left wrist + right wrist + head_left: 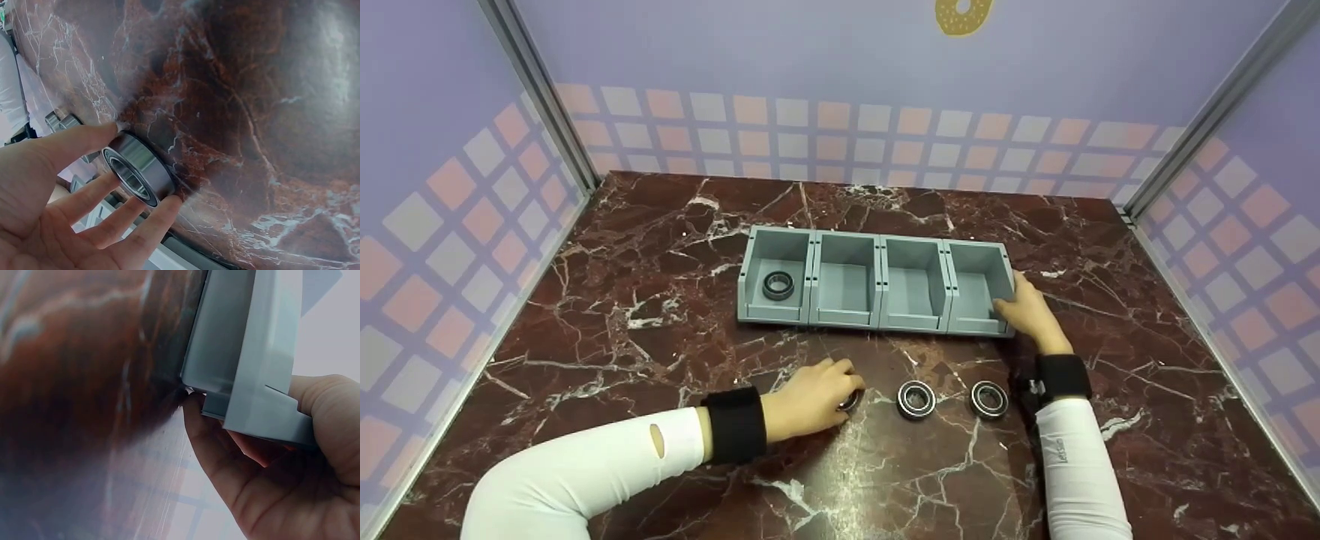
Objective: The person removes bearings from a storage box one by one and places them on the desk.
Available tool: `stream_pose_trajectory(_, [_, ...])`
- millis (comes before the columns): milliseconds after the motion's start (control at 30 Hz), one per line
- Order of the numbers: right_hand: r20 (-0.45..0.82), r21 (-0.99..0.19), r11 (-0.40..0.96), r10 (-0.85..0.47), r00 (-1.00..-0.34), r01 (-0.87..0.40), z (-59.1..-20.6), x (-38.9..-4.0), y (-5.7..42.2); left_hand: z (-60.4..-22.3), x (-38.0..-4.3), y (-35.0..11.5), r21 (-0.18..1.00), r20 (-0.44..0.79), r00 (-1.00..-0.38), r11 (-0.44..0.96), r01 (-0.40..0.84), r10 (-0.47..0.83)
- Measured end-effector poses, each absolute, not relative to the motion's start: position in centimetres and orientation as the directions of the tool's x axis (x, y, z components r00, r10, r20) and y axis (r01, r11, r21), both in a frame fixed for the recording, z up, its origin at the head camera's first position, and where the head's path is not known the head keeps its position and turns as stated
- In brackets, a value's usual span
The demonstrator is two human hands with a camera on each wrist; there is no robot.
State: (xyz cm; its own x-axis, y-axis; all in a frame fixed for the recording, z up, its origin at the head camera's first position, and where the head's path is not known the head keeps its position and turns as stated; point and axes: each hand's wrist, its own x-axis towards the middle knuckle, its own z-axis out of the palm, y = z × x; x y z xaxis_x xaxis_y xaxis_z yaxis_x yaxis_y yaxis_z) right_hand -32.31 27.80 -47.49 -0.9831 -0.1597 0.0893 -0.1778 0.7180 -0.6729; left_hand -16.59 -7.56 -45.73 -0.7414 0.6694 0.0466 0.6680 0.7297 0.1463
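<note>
My left hand (812, 397) grips a metal ball bearing (140, 169) low over the marbled table, thumb on one side and fingertips on the other. In the head view the hand covers most of that bearing. My right hand (1033, 311) holds the right end wall of a grey four-bin row (844, 326), thumb over the inner side of the rightmost bin. The right wrist view shows its fingers (208, 439) around the grey bin's corner (261, 405). One dark bearing (778, 286) lies in the leftmost bin.
Two more bearings (916, 399) lie on the table (660, 352) in front of the bins, the farther-right bearing (988, 399) close to the right wrist. Patterned walls (840, 142) enclose the table at the back and both sides, with metal posts (547, 97) in the corners.
</note>
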Motion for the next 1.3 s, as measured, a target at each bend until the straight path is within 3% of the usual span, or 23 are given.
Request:
stream_pose_trajectory(400, [0.098, -0.676, 0.714, -0.160, -0.982, -0.184, -47.6, -32.3, 27.8, -44.6, -16.7, -7.7, 0.156, 0.031, -0.757, 0.745, 0.648, 0.652])
stream_pose_trajectory(1300, [0.105, -0.669, 0.718, -0.165, -0.981, -0.193, -47.6, -32.4, 27.9, -42.4, -18.2, -9.9, 0.155, 0.171, -0.784, 0.769, 0.620, 0.597])
